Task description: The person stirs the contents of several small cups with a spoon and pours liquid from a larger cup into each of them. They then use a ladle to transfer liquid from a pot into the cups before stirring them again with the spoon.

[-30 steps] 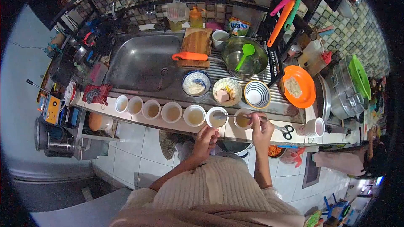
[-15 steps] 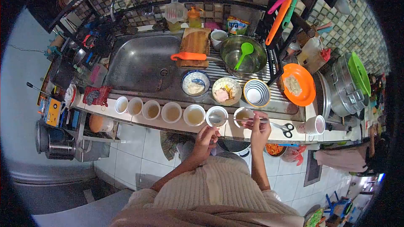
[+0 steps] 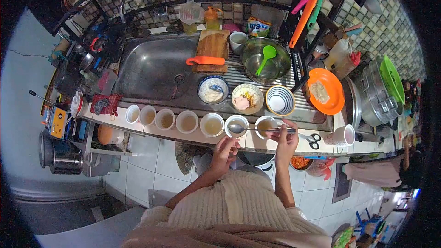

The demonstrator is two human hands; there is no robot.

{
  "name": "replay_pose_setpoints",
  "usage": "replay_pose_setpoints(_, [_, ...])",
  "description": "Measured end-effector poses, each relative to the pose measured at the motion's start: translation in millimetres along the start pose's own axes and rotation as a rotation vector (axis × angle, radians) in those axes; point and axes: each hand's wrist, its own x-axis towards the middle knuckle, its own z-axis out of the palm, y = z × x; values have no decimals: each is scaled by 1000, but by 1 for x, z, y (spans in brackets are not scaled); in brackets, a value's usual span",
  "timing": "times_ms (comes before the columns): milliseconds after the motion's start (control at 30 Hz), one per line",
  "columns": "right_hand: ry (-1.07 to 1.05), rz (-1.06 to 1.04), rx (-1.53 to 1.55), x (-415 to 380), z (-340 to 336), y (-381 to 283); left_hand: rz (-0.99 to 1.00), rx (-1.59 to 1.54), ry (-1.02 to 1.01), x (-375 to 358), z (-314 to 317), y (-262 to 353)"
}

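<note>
A metal spoon (image 3: 257,130) is held level in my right hand (image 3: 286,138), its bowl over a white cup (image 3: 236,135). Below that cup, my left hand (image 3: 226,149) has its fingers closed near the rim; whether they grip it is hard to tell. The rightmost cup of the row (image 3: 265,120), with cloudy liquid inside, stands behind the spoon handle. Further left are several more white cups, among them one with pale liquid (image 3: 212,124). Behind the cups sit a patterned bowl with pink and yellow contents (image 3: 247,99) and a striped bowl (image 3: 280,100).
Black scissors (image 3: 314,141) and stacked cups (image 3: 344,136) lie right of my right hand. An orange plate (image 3: 337,89), a metal bowl with a green ladle (image 3: 250,66), a cutting board (image 3: 213,43) and the sink (image 3: 154,71) are further back.
The spoon in my right hand has swung to the left, and its bowl is now over the cup by my left hand. My left hand has barely moved.
</note>
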Motion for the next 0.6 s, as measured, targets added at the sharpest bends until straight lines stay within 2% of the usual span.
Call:
replay_pose_setpoints(267, [86,-56,-20,8,-19,-16,-3,26,17,-2,2,0])
replay_pose_setpoints(367, [222,-113,-15,12,-32,-26,-11,13,20,-4,3,1])
replay_pose_setpoints(600, [304,-183,-89,15,-62,-26,-34,53,-24,-4,2,-2])
